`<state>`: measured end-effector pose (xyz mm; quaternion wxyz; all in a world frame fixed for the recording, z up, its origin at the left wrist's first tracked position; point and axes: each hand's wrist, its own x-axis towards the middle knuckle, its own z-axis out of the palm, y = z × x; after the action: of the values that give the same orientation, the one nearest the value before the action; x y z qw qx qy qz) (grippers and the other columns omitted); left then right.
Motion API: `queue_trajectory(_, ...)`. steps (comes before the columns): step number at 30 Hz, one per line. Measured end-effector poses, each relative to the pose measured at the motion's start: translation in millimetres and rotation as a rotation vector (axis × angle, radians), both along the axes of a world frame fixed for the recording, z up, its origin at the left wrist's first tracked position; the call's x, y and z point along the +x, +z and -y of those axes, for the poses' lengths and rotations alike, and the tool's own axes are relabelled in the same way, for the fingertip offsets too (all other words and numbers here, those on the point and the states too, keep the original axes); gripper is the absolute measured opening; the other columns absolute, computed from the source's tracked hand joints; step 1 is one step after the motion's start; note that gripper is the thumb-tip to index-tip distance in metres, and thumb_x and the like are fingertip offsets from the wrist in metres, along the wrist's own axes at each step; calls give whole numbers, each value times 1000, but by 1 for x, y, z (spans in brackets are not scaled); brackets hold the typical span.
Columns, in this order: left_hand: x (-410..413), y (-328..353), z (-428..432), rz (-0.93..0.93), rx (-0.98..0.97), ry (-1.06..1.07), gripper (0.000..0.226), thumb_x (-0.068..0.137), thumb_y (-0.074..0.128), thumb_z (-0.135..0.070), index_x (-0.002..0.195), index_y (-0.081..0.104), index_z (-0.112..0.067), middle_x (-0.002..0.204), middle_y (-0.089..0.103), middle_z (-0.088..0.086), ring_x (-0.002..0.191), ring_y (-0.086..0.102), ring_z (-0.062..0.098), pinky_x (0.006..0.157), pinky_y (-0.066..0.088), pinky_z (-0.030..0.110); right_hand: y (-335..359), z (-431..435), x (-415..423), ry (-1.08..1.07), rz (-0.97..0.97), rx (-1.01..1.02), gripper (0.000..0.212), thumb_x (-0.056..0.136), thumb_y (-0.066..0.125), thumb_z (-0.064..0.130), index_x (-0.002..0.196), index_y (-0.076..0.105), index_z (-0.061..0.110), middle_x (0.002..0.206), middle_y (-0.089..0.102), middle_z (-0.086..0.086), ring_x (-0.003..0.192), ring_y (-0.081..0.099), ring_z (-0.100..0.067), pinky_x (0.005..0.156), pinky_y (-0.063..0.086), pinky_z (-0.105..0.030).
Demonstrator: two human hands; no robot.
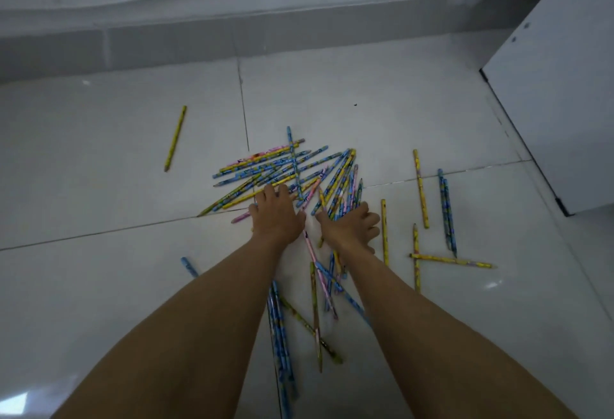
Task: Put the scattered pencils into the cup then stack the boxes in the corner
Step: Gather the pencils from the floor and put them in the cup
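Note:
Many yellow, blue and pink patterned pencils lie scattered on the white tiled floor, with the thickest pile of pencils in the middle. My left hand lies flat on the near edge of that pile, fingers spread over the pencils. My right hand is beside it with fingers curled down around a bunch of pencils. More loose pencils lie between my forearms. A lone yellow pencil lies far left. No cup or boxes are in view.
A grey skirting and wall run along the back. A white cabinet stands at the right. Several pencils lie spread at the right of my hands.

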<state>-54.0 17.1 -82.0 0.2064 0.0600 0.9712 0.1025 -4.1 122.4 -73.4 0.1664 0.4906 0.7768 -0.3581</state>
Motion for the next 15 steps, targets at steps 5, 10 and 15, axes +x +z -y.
queue_trajectory(5, -5, -2, 8, 3, 8, -25, 53, 90, 52, -34, 134, 38, -8, 137, 37, 16, 128, 35, 37, 103, 31, 48, -8, -11, 4, 14, -84, -14, 63, 88, 64, 37, 132, 26, 13, 138, 22, -12, 124, 30, -34, 94, 44, -53)
queue_trajectory(10, -6, -3, -1, 71, 93, 13, 51, 91, 55, -25, 133, 36, -5, 140, 33, 20, 126, 37, 40, 102, 38, 52, -9, -11, 0, 8, -75, -11, 72, 82, 69, 46, 132, 27, 14, 137, 23, -11, 124, 32, -33, 94, 45, -54)
queue_trajectory(15, -14, -8, 3, 148, 200, 50, 50, 89, 60, -23, 129, 37, -4, 141, 30, 22, 122, 42, 42, 97, 43, 52, -10, -8, -5, 34, -42, 45, 78, 81, 70, 49, 133, 25, 12, 138, 23, -12, 126, 32, -35, 92, 46, -52)
